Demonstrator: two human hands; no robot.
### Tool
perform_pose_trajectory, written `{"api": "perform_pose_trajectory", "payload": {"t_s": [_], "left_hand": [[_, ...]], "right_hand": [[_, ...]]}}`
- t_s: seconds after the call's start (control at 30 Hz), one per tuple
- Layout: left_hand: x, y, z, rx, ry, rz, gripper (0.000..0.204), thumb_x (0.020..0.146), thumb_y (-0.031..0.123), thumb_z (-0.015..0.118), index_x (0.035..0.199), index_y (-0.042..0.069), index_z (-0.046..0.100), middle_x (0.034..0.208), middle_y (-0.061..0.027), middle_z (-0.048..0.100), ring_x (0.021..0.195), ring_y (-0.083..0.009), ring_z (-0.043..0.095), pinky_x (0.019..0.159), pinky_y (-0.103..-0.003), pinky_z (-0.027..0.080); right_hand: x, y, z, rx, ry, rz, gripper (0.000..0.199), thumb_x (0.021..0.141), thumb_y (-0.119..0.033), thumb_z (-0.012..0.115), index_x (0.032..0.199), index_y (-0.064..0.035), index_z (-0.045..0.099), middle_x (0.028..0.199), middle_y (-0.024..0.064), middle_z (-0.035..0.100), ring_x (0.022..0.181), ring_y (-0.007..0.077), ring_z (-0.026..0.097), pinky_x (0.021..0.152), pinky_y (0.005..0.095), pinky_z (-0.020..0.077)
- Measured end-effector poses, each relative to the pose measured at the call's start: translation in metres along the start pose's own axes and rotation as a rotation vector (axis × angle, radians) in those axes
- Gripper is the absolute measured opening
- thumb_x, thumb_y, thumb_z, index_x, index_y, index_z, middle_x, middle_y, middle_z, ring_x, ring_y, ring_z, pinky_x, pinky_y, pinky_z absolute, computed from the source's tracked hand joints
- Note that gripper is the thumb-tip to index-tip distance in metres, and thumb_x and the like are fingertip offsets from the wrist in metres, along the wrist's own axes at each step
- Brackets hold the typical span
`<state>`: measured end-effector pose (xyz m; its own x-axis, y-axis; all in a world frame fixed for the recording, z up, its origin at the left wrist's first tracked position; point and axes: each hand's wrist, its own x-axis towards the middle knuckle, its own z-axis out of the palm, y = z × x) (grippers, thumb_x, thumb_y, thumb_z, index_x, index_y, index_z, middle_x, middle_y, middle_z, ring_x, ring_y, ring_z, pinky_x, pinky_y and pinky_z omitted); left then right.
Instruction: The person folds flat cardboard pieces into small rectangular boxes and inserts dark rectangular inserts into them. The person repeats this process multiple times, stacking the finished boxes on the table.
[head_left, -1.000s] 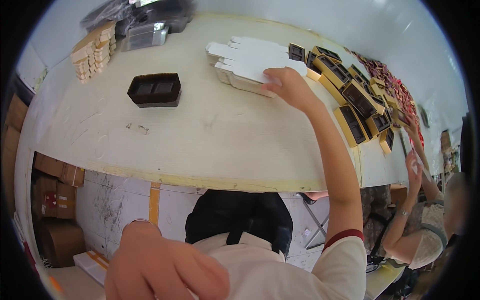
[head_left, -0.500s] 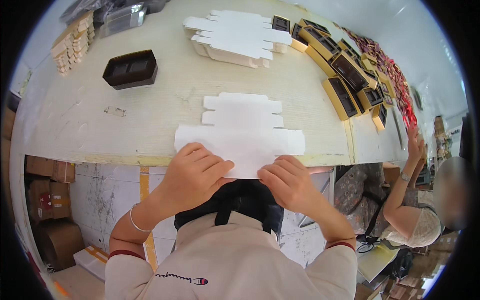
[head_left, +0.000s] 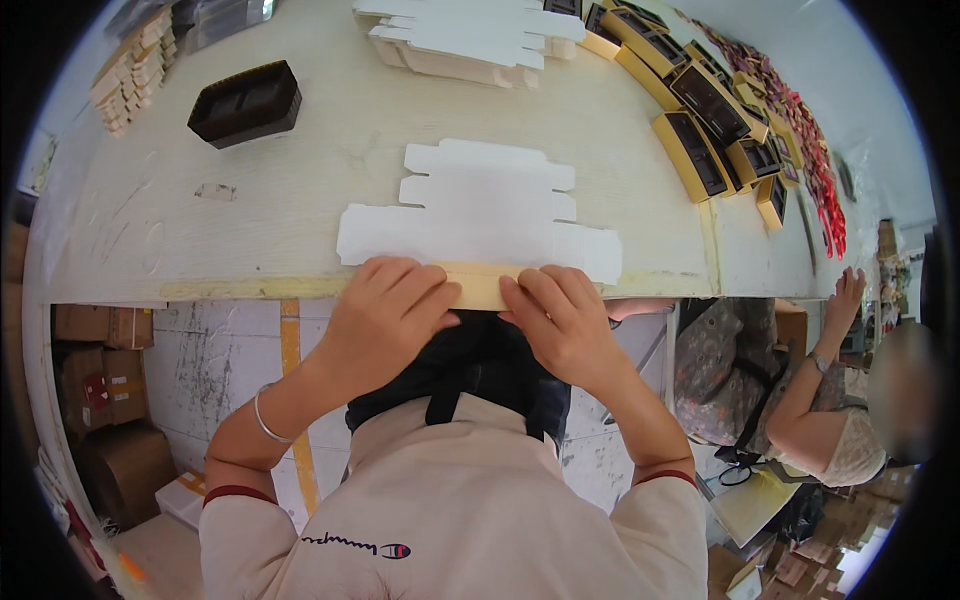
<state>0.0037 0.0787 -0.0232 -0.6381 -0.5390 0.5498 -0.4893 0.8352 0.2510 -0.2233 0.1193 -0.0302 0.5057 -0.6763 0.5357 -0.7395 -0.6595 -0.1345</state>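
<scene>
The left hand (head_left: 390,310) and the right hand (head_left: 560,320) have bent fingers, each pinching the near edge of a white card (head_left: 490,205). The card lies at the table's near edge, by the person's tummy. From its middle, the hands sit at 7 and 5 o'clock. At 6, one gold strip (head_left: 480,288) looks folded over; the other flaps lie flat, not bent up yet. The pale table (head_left: 330,200) has scratches. A dark tray (head_left: 245,105) sits at 10, gold boxes (head_left: 685,155) with dark insides at 2, more white cards (head_left: 460,35) at 12. Brown cartons (head_left: 120,385) are low down at 8.
</scene>
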Motion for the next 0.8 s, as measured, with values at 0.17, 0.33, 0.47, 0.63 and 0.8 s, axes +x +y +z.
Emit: {"api": "perform_pose_trajectory", "payload": {"t_s": [0.17, 0.33, 0.47, 0.63, 0.8], "left_hand": [[0.024, -0.015, -0.004, -0.189, -0.136, -0.128, 0.015, 0.079, 0.013, 0.069, 0.090, 0.005, 0.066, 0.080, -0.0073, 0.058, 0.080, -0.0267, 0.055, 0.069, -0.037, 0.045], [0.045, -0.028, 0.003, -0.013, -0.155, -0.123, 0.010, 0.083, 0.011, 0.065, 0.090, 0.005, 0.065, 0.080, -0.0096, 0.056, 0.073, -0.0282, 0.053, 0.065, -0.039, 0.043], [0.042, -0.003, -0.009, -0.069, -0.123, -0.294, 0.011, 0.085, 0.014, 0.064, 0.089, 0.004, 0.064, 0.085, -0.0108, 0.057, 0.078, -0.0288, 0.057, 0.068, -0.040, 0.046], [0.043, -0.028, -0.020, -0.283, -0.268, -0.438, 0.016, 0.082, 0.003, 0.061, 0.098, 0.003, 0.060, 0.090, -0.0118, 0.058, 0.080, -0.0288, 0.057, 0.071, -0.036, 0.046], [0.046, -0.059, -0.025, -0.353, -0.383, -0.310, 0.015, 0.082, -0.001, 0.058, 0.096, 0.003, 0.060, 0.092, -0.0105, 0.060, 0.083, -0.0280, 0.058, 0.073, -0.035, 0.046]], "right_hand": [[0.024, 0.008, -0.012, 0.150, -0.205, 0.213, 0.009, 0.082, -0.006, 0.063, 0.088, -0.0019, 0.057, 0.092, 0.0132, 0.061, 0.084, 0.0307, 0.059, 0.070, 0.0385, 0.0469], [0.057, 0.021, -0.017, 0.424, -0.326, 0.481, 0.010, 0.087, -0.002, 0.061, 0.096, -0.0001, 0.057, 0.073, 0.0128, 0.061, 0.062, 0.0272, 0.058, 0.061, 0.0345, 0.0467], [0.057, 0.013, -0.012, 0.750, -0.276, 0.663, 0.027, 0.093, -0.003, 0.057, 0.119, -0.0027, 0.053, 0.078, 0.0099, 0.065, 0.067, 0.0165, 0.062, 0.065, 0.0310, 0.0491], [0.046, -0.016, -0.014, 1.503, -0.229, 0.689, 0.054, 0.092, 0.001, 0.056, 0.142, -0.0049, 0.038, 0.130, 0.0162, 0.053, 0.121, 0.0260, 0.051, 0.098, 0.0359, 0.0433], [0.018, 0.008, -0.037, 0.280, -0.192, 0.052, 0.054, 0.071, -0.011, 0.073, 0.123, -0.0073, 0.058, 0.133, 0.0176, 0.049, 0.120, 0.0370, 0.050, 0.099, 0.0455, 0.0427]]}}
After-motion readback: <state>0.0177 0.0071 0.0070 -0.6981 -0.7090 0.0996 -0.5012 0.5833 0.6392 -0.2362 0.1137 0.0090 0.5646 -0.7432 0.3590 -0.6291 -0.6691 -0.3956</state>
